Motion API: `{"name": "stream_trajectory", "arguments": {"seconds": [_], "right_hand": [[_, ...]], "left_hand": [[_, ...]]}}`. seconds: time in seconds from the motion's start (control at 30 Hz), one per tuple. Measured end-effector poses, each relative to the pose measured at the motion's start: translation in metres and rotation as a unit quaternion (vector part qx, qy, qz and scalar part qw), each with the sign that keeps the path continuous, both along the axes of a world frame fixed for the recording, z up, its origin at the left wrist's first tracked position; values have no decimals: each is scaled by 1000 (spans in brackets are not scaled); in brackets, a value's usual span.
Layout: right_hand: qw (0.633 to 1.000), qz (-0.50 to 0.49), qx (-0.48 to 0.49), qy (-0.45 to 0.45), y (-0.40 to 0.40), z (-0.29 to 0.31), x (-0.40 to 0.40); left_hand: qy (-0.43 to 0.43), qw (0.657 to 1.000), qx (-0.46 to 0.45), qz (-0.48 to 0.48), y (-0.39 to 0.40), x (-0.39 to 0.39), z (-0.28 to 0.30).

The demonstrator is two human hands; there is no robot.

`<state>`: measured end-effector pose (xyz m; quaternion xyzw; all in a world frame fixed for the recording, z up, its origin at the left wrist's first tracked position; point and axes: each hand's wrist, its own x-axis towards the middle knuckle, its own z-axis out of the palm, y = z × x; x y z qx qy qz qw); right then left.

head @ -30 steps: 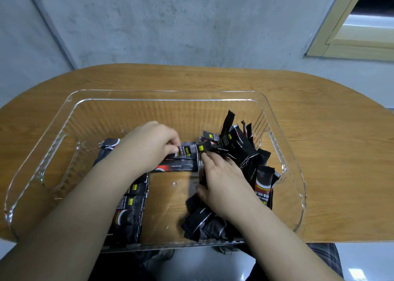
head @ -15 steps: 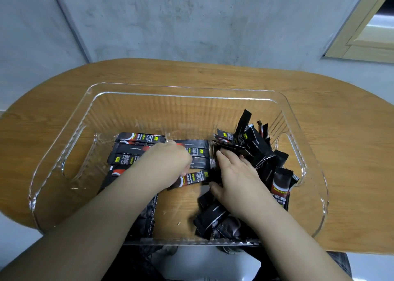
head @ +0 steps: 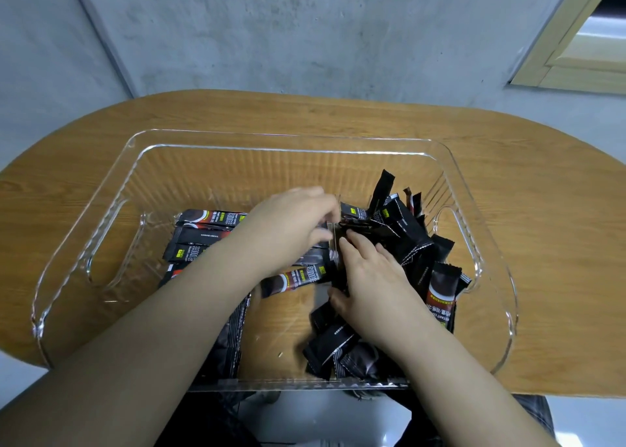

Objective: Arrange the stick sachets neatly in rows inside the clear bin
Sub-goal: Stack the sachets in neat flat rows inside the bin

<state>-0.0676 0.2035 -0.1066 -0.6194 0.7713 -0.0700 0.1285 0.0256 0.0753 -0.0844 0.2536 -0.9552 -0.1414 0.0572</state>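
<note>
Black foil stick sachets (head: 399, 239) lie heaped under my right hand (head: 372, 284), whose flat, straight fingers steady them inside the clear plastic bin (head: 288, 138); my left hand (head: 291, 223) pinches one sachet's end, probably for the flat row (head: 203, 233) beside it.

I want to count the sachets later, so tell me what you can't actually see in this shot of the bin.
All in the head view:
- Row of flat sachets: its right part is covered by the left hand and forearm.
- Loose sachet pile: sachets overlap and the right hand lies over its middle, so no count.
- Left fingertips: curled under, any grip unclear.
- Clear bin: its near wall blurs the sachets behind it.
</note>
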Motion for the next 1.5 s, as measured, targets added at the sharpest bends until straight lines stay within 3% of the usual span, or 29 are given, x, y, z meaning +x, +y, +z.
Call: {"name": "stream_trajectory", "arguments": {"seconds": [0.07,0.2,0.33,0.53,0.73,0.9,1.03,1.13,1.23,1.33,1.5], "right_hand": [[1000,-1,-1,3,-1,-1,0],[1000,-6,0,11,-1,-2,0],[1000,1,-7,9,-1,-2,0],[1000,-19,7,-21,0,-1,0],[999,-24,18,-21,0,0,0],[999,-21,26,-22,0,0,-1],[999,-20,36,-18,-2,0,-3],[999,-14,35,-10,-2,0,-3],[1000,-13,25,-4,-2,0,-2],[1000,-11,17,-1,-1,0,-2],[1000,-6,7,5,-1,-2,-3]], "left_hand": [[35,999,14,-31,-3,-16,6],[4,995,32,-97,-3,-42,6],[42,995,20,-92,-6,-47,3],[193,977,39,83,-12,-4,24],[45,971,188,140,1,43,25],[72,934,267,229,20,54,3],[88,943,236,219,31,61,1],[-2,979,159,130,36,66,5],[-86,989,90,74,33,66,4],[-126,987,63,73,29,65,3],[-98,989,26,110,22,61,7]]}}
